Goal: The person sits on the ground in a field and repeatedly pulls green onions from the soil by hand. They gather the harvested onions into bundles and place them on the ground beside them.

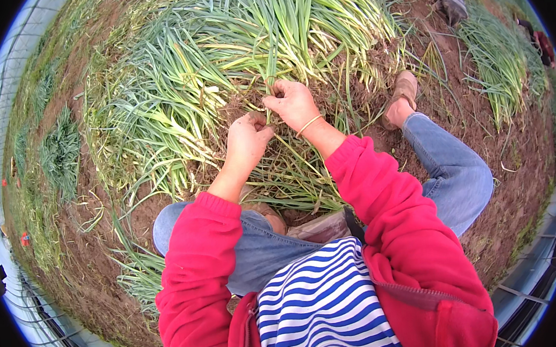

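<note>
My left hand [249, 139] and my right hand [292, 102] are close together in front of me, fingertips pinched on a thin green plant stalk [268, 117] between them. A band circles my right wrist. From the fingers of my right hand, long green leaves [272, 53] run away from me over a big heap of leek-like plants [229, 32] with pale stems and roots. Which hand bears most of the stalk cannot be told. Below my hands, loose green and yellowed leaves [302, 172] lie on the soil between my legs.
More plant piles lie at the right [497, 61], at the left [61, 155] and beside my knee [142, 277]. A striped dark object [452, 1] rests at the upper right. Part of another person [544, 48] shows at the far right edge. My shod foot [403, 92] stands beside the heap.
</note>
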Tool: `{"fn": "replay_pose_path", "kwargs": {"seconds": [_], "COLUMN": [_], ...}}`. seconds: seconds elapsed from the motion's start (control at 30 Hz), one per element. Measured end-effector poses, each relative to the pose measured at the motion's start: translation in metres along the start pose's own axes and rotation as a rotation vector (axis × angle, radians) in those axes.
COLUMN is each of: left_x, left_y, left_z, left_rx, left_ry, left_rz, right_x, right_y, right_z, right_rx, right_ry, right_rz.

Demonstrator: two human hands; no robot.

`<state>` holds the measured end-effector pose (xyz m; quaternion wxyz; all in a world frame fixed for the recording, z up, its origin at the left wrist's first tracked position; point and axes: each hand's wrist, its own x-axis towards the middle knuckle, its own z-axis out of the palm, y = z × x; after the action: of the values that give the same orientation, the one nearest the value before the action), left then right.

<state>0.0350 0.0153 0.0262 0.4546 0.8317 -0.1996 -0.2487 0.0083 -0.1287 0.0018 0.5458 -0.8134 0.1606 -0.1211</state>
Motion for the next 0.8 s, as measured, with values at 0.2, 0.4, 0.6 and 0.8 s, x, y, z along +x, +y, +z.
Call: {"fn": "replay_pose_path", "kwargs": {"seconds": [0.2,0.4,0.6,0.8], "left_x": [0.008,0.015,0.032,0.035], "left_y": [0.013,0.012,0.01,0.012], "left_z": [-0.017,-0.025,-0.049,-0.047], "left_rx": [-0.925,-0.895,-0.98,-0.968], "left_ry": [-0.218,-0.081,0.034,0.039], "left_rz": [-0.259,-0.172,-0.101,-0.131], "right_x": [-0.037,-0.057,-0.108,-0.139], "right_y": [-0.019,-0.021,0.054,0.131], "right_z": [-0.012,-0.026,-0.045,-0.053], "right_rx": [0.864,0.679,0.071,-0.888], "right_ry": [-0.054,-0.128,-0.598,-0.95], "right_rz": [0.048,-0.173,-0.316,0.121]}}
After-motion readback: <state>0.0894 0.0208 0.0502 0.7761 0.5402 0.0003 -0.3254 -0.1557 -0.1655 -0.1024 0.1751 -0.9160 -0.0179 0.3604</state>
